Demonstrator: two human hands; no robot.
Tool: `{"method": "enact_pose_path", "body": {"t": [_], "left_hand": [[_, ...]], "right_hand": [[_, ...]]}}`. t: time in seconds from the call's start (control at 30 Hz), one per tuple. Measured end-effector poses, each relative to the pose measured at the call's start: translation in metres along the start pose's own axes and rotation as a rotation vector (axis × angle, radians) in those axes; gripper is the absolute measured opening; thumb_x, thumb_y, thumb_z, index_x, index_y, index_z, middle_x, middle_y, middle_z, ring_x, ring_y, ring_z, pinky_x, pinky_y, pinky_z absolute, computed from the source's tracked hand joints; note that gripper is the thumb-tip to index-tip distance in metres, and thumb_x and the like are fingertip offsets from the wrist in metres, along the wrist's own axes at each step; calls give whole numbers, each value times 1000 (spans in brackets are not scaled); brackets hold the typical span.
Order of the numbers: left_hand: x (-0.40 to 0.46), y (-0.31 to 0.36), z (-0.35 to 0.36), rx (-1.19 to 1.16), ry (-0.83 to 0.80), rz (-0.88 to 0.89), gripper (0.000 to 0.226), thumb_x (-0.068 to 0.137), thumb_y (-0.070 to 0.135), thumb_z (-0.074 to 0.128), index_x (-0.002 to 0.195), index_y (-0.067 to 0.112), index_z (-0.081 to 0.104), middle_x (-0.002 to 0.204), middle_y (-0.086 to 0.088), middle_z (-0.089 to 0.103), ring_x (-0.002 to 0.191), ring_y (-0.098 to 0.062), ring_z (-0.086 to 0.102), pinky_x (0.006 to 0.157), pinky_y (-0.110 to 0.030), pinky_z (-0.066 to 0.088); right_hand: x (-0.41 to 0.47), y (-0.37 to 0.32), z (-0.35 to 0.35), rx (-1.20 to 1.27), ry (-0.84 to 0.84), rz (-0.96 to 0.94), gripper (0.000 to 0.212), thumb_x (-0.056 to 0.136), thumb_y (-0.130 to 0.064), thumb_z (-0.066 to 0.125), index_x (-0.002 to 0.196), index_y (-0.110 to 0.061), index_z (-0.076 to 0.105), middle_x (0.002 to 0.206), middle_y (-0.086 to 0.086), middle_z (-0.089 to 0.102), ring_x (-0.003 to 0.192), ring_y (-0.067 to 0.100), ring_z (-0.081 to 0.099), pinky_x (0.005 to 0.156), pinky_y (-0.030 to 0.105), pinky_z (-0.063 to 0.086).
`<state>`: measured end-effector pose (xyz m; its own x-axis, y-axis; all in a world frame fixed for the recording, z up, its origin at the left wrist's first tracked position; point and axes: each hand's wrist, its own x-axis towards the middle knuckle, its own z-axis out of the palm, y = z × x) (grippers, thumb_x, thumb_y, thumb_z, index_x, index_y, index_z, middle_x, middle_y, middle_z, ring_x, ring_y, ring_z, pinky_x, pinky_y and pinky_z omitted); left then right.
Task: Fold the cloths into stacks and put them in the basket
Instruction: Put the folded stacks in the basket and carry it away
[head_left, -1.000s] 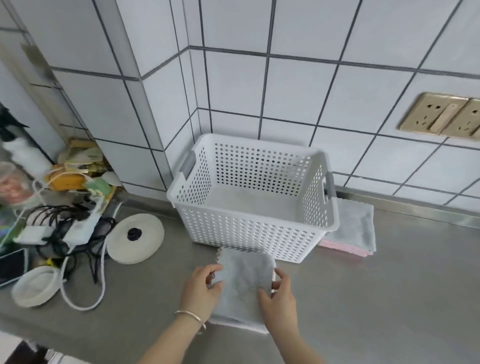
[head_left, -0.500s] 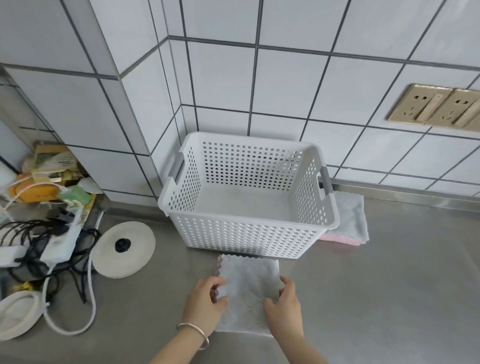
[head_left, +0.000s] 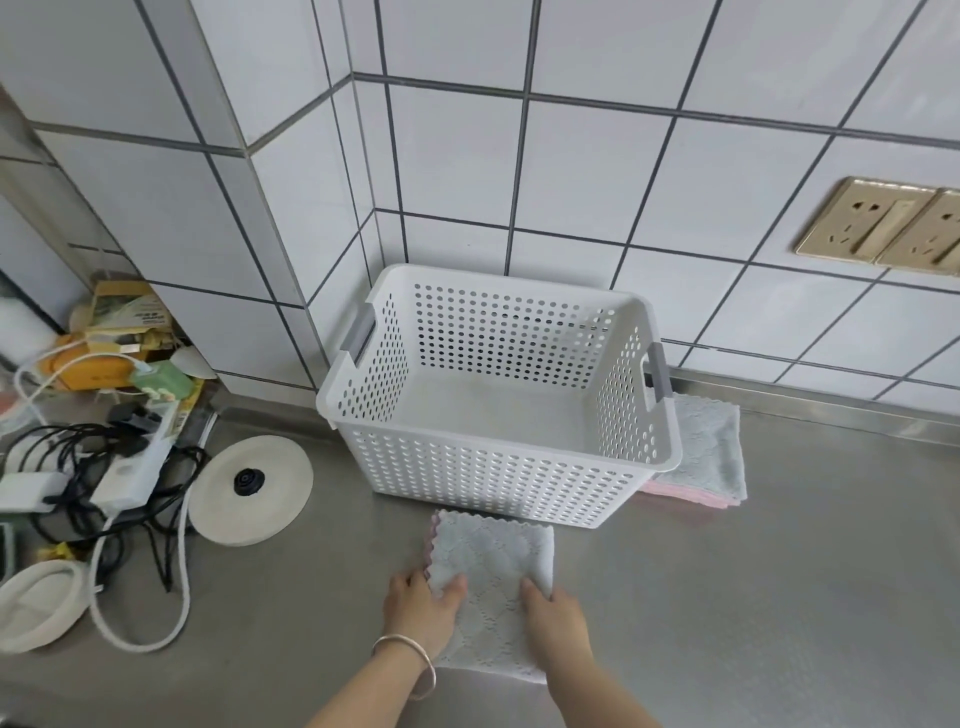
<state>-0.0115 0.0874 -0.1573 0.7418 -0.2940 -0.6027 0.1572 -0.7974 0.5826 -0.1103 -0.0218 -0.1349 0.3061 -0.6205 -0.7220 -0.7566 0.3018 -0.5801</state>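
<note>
On the near counter, just in front of the basket: I see a grey cloth (head_left: 491, 587), folded, lying flat on the steel counter (head_left: 779, 597), with a pink scalloped edge showing along its left side.

Left hand: my left hand (head_left: 423, 605) lies palm down at the cloth's near-left edge; the thumb (head_left: 451, 590) presses on top of the fabric, and the other fingers are at the left border. I cannot tell whether they curl under it. A silver bangle (head_left: 410, 656) sits on the wrist.

Right hand: my right hand (head_left: 556, 618) rests flat on the cloth's near-right part, fingers loosely spread and pointing far, pressing down rather than pinching.

Basket: the white perforated basket (head_left: 483, 467) stands upright just beyond the cloth, close to the tiled wall (head_left: 571, 182), with grey handle grips at its left and right ends. Nothing shows inside it.

Other cloths: a stack of cloths (head_left: 709, 457), grey on top and pink beneath, lies right of the basket, partly tucked behind its right wall.

Left side: a round white lid (head_left: 252, 491) with a black knob lies flat on the counter, left of the basket. Further left, a tangle of cables (head_left: 93, 467) and chargers.

Far right: gold wall sockets (head_left: 883, 226) sit on the tiles.
</note>
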Motion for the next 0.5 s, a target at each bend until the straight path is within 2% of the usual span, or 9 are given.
{"method": "enact_pose_path", "body": {"t": [0.03, 0.1, 0.2, 0.3, 0.33, 0.43, 0.5], "left_hand": [[-1, 2, 0, -18, -3, -8, 68, 77, 54, 47, 128, 9, 51, 131, -17, 45, 126, -32, 42, 111, -33, 29], [-3, 4, -2, -14, 10, -26, 73, 69, 57, 45, 126, 12, 53, 129, -18, 47, 124, -33, 44, 109, -34, 32], [-4, 4, -1, -112, 39, -82, 63, 67, 51, 62, 116, 12, 59, 118, -14, 58, 110, -31, 57, 98, -35, 45], [-3, 2, -4, -301, -6, -172, 73, 47, 58, 71, 104, 12, 66, 103, -5, 71, 95, -24, 67, 90, -34, 52], [-3, 0, -4, -347, -29, -194, 73, 48, 60, 71, 102, 10, 68, 101, -6, 72, 93, -24, 68, 90, -36, 53], [-18, -2, -3, -453, -93, -248, 56, 67, 51, 70, 99, 6, 69, 103, -11, 72, 95, -27, 68, 95, -38, 51], [-33, -4, -3, -466, -88, -227, 62, 59, 59, 66, 98, 11, 68, 104, -8, 72, 98, -26, 67, 97, -39, 49]], "right_hand": [[2, 2, 0, 0, -10, -16, 37, 90, -31, 50, 107, 0, 63, 97, 19, 63, 79, 23, 56, 66, 31, 45], [6, 6, 2, 9, -10, -44, 34, 89, -34, 52, 103, -5, 61, 102, 14, 63, 87, 24, 59, 78, 34, 49], [11, 7, -1, 67, -51, -33, 28, 86, -32, 57, 101, -8, 57, 101, 10, 62, 89, 24, 60, 77, 33, 48], [16, 2, -8, 136, -161, 7, 34, 82, -32, 63, 103, -5, 62, 98, 9, 67, 90, 25, 64, 86, 38, 52], [17, 1, -12, 135, -210, 25, 37, 81, -33, 64, 104, -4, 63, 100, 11, 68, 91, 26, 64, 89, 40, 52], [16, 3, -17, 131, -364, 82, 43, 83, -36, 62, 111, -4, 63, 107, 13, 68, 98, 27, 64, 96, 40, 49], [6, 4, -17, 104, -408, 28, 46, 82, -39, 61, 114, -6, 64, 108, 10, 68, 100, 25, 64, 98, 40, 47]]}}
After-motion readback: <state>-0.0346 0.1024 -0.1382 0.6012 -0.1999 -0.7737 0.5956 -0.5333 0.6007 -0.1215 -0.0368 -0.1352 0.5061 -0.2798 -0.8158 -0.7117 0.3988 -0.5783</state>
